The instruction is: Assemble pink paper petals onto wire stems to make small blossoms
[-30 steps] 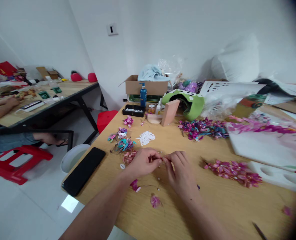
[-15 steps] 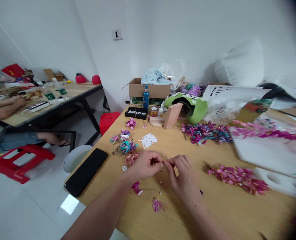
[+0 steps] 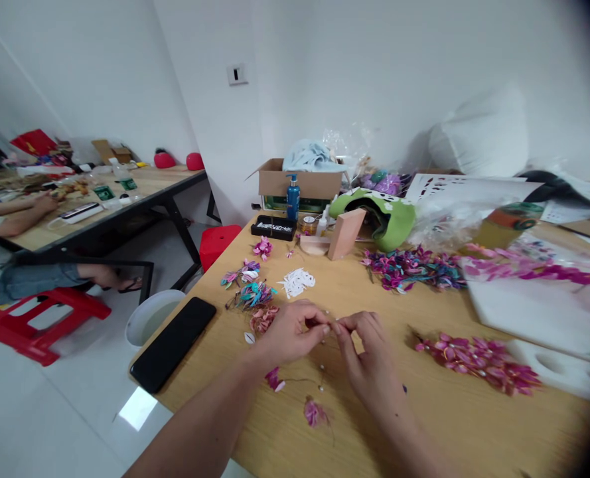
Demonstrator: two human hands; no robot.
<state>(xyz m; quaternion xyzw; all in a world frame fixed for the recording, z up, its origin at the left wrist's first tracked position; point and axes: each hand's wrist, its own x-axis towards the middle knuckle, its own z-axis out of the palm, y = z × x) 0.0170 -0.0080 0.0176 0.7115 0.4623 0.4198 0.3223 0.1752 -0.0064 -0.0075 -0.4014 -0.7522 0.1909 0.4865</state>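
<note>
Over the middle of the wooden table, my left hand and my right hand meet fingertip to fingertip. Both are closed in a pinch; whatever lies between the fingers is too small and hidden to name. Just below them lie a magenta flower piece with a thin stem and a pink flower piece, with small pale beads nearby. Beside my left hand sits a bunch of dusty pink petals. A pile of white slips rests beyond my hands.
A black phone lies at the left edge. Pink flower clusters are at right, purple ones behind. A wooden block, blue pump bottle and cardboard box stand at the back. Another person's arm rests on the far-left table.
The view has shifted slightly, so the whole scene sits a little lower and further right. My hands stay pinched together, with the fingertips a touch closer.
</note>
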